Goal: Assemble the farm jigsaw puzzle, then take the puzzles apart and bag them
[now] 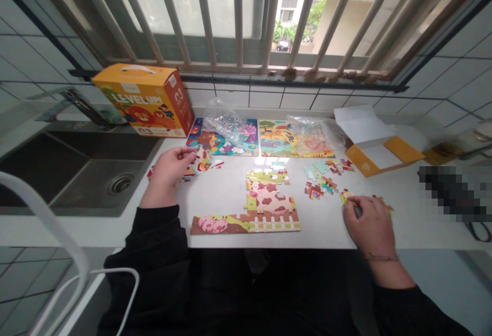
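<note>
A partly joined jigsaw puzzle (271, 200) lies on the white counter, showing a spotted cow, a pink pig and a white fence. To its left, my left hand (171, 168) is closed in a pinch at a puzzle piece (200, 154), above a loose pile of pieces (209, 165). On the right, my right hand (369, 219) rests low with curled fingers over a yellow-green puzzle piece (348, 197); its palm hides part of the pieces beneath. Between the puzzle and my right hand is another scatter of loose pieces (326, 184).
Behind lie two finished-looking picture sheets (249, 138) (269, 138) under crumpled clear plastic bags (223, 120). An orange puzzle box (144, 102) stands back left, beside the dark sink (88, 172). An opened yellow-and-white box (378, 154) sits right. A white cable (73, 243) crosses lower left.
</note>
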Demonstrator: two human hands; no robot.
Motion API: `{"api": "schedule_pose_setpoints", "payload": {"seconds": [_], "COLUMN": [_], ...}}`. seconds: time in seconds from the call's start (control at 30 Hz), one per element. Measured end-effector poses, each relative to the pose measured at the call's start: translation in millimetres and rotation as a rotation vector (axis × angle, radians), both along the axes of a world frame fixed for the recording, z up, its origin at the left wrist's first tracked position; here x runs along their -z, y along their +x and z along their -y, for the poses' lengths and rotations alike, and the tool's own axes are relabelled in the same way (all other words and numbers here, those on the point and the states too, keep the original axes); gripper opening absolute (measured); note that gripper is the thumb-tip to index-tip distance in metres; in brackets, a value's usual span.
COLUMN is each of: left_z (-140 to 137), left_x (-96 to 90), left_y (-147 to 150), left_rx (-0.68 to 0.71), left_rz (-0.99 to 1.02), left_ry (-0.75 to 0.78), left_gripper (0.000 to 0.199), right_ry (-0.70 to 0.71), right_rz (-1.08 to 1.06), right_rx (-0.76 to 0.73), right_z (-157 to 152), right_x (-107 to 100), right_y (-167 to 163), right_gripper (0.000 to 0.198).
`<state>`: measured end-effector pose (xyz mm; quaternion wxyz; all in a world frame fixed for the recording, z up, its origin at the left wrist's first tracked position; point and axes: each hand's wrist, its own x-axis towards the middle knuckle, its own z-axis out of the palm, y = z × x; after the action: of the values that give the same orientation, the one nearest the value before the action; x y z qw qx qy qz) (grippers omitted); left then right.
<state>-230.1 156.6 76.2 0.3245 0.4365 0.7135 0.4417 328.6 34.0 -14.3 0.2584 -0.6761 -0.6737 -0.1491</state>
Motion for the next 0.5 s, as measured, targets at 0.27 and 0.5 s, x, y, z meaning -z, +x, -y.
{"api": "schedule_pose_setpoints", "payload": {"seconds": [0.27,0.5], "left_z": [39,62], "left_x": [-14.2,7.4], "left_y": [96,163], "left_rx": [0.568,0.753], "left_rz": [0.028,0.398], "left_ry": [-0.033,-0.097], "left_gripper": [0.033,0.028], "right_ry": [-0.053,-0.524], "right_rz": [-0.278,-0.982], "right_rx": [-0.336,-0.496], "right_z": [15,15], "right_x": [-38,-59], "right_y": [-60,-144], "right_gripper": [0.022,0.042]}}
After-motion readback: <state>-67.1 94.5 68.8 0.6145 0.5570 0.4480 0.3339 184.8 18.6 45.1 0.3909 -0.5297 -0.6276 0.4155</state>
